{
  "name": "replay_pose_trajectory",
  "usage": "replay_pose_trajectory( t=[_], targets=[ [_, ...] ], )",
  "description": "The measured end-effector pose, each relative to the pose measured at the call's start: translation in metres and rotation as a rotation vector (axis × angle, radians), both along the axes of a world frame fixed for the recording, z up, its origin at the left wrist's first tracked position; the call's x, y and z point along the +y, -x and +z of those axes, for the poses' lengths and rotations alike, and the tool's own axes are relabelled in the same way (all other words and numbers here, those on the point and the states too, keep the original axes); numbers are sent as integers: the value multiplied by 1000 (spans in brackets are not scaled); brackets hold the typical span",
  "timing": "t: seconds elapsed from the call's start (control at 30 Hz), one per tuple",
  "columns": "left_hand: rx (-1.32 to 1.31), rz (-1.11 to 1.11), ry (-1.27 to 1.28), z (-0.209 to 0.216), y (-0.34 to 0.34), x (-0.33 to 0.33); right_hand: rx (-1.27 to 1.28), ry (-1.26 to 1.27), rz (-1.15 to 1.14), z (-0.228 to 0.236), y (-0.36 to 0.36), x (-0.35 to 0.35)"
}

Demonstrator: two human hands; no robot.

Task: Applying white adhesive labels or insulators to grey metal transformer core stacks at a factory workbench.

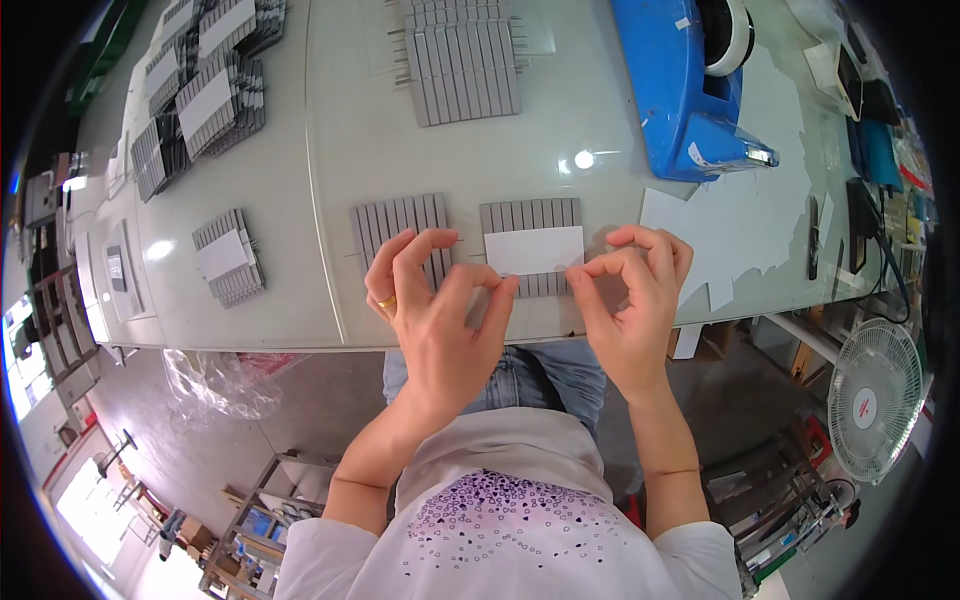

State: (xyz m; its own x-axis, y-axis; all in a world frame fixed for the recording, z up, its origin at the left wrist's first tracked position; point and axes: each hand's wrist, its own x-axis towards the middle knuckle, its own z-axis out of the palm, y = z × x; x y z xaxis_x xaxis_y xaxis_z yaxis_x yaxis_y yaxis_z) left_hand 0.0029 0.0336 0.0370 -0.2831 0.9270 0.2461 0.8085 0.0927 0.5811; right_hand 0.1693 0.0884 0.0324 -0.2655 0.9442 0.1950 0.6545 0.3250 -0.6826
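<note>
A white rectangular slip (534, 250) lies across a grey slatted block (532, 214) near the table's front edge. My left hand (437, 318) pinches the slip's near edge toward its left with thumb and forefinger. At the near right corner, the thumb and forefinger of my right hand (632, 305) are also closed on the slip. Just left of that block sits a second grey slatted block (400, 215) with no slip on it, partly hidden under the raised fingers of my left hand.
Stacked grey slatted blocks (462, 75) stand at the far middle. More blocks with white slips (206, 103) pile up at far left, and a single one (227, 255) lies nearer. A blue tape dispenser (660, 95) stands at far right, beside white backing sheets (745, 225).
</note>
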Motion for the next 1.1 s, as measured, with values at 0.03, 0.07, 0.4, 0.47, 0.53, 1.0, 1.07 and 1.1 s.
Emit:
replay_pose_trajectory(
  t=[0.03,0.07,0.4,0.47,0.53,1.0,1.07,1.1],
  targets=[
    [11,3,4,0,0,0,-4,-9,-5,0,0,-1],
    [22,5,8,0,0,0,-7,-17,-11,-1,1,-1],
    [52,-379,-186,-16,-14,-20,119,-25,217,-8,-28,-18],
    [124,-414,-253,-24,-19,-21,146,-143,266,-13,-29,-16],
    [144,-425,-254,-27,-20,-19,153,-128,243,-15,-28,-17],
    [195,-421,-279,-32,-21,-18,141,-142,250,-15,-28,-15],
    [193,-435,-275,-30,-20,-18,147,-116,245,-14,-28,-16],
    [197,-431,-273,-28,-19,-20,151,-115,249,-10,-28,-16]
  ],
)
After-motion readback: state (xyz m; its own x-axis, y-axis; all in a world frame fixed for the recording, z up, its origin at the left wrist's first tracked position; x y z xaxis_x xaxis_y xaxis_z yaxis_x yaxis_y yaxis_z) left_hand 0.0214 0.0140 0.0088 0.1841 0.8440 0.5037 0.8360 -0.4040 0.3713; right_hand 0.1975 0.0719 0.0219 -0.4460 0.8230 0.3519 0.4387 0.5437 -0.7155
